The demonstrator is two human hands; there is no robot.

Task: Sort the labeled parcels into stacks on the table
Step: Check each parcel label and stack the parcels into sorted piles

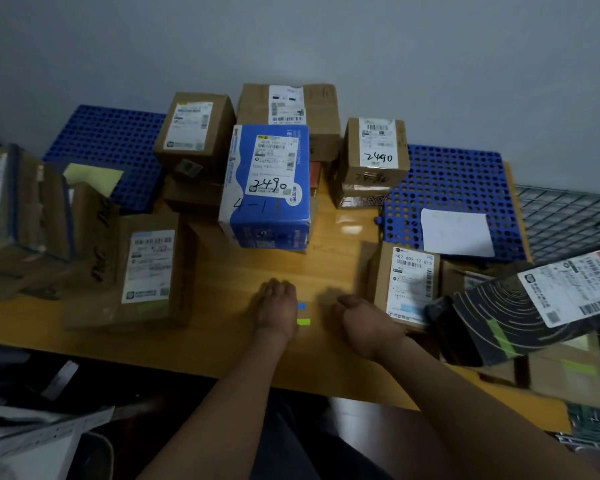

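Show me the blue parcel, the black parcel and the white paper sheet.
blue parcel [278, 211]: head view, blue face below its label.
black parcel [482, 317]: head view, striped black surface.
white paper sheet [456, 232]: head view, its middle.

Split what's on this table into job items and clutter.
Job: blue parcel, brown box marked 2490, labeled box at left, small labeled box at right, black patterned parcel.
Lying about: blue perforated mats, white sheet, yellow-green note, tape marks.
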